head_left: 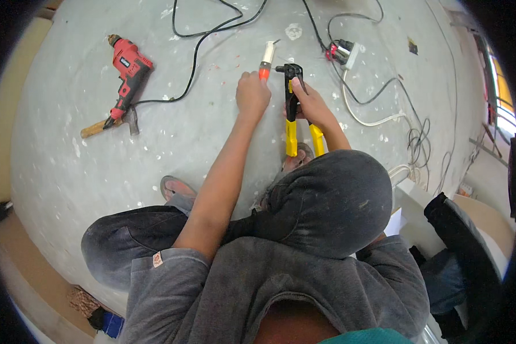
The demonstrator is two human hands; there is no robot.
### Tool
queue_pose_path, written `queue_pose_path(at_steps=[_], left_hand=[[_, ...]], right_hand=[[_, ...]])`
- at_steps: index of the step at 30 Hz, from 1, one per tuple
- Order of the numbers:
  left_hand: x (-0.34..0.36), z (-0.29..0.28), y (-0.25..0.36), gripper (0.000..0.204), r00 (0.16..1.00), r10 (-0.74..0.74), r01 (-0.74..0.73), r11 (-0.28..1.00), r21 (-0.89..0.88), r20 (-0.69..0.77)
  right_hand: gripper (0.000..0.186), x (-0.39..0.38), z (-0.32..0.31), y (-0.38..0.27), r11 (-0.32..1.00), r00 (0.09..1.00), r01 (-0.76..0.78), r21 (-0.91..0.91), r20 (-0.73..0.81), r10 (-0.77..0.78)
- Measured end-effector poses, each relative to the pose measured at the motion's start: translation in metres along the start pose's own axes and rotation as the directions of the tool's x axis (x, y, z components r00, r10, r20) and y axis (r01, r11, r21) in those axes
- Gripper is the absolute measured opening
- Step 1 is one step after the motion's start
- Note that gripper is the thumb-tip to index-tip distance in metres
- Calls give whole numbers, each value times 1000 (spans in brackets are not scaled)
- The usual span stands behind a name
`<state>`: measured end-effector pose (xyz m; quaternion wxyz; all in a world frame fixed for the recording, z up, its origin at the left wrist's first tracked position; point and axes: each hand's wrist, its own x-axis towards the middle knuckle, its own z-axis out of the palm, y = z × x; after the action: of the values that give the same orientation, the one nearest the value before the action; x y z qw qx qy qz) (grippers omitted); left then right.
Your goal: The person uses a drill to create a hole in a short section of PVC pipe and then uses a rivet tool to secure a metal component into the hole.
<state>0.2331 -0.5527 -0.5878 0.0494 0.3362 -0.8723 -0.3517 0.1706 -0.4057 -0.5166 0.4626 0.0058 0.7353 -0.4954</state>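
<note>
My left hand (253,96) is closed around a slim tool (268,53) with an orange-red grip, a dark band, a white upper part and a thin dark tip; I cannot make out its exact kind. Close beside it, my right hand (316,108) grips a hand riveter (292,103) with a black head and yellow handle sleeves. The riveter stands head away from me, its handles spread apart, its nose pointing left toward the slim tool. Both tools are held above the grey floor, in front of my bent knees.
A red and black drill (129,71) lies at the left, beside a wooden-handled hammer (109,124). Its black cable (196,63) curves across the floor (155,132). To the right lie a white power strip (352,56) with plugs and tangled cords (419,140). Sandalled feet (178,188) rest near me.
</note>
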Motion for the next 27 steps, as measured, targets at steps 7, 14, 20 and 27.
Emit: queue_pose_path(at_steps=[7,14,20,27], left_hand=[[-2,5,-9,18,999,39,-40,999,-26,-17],[-3,6,-5,19,1000,19,-19,1000,6,15],[-1,6,-4,17,999,4,-4,1000,-1,41],[2,4,-8,7,999,40,-40,999,-19,18]], right_hand=[[58,4,12,-2,999,998,29,-17,-48,-29],[59,12,13,3,999,997,35,-32,-62,-37],[61,11,15,-2,991,996,62,-116,-61,-70],[66,8,19,-33,969,990,-109,-221,-108,87]])
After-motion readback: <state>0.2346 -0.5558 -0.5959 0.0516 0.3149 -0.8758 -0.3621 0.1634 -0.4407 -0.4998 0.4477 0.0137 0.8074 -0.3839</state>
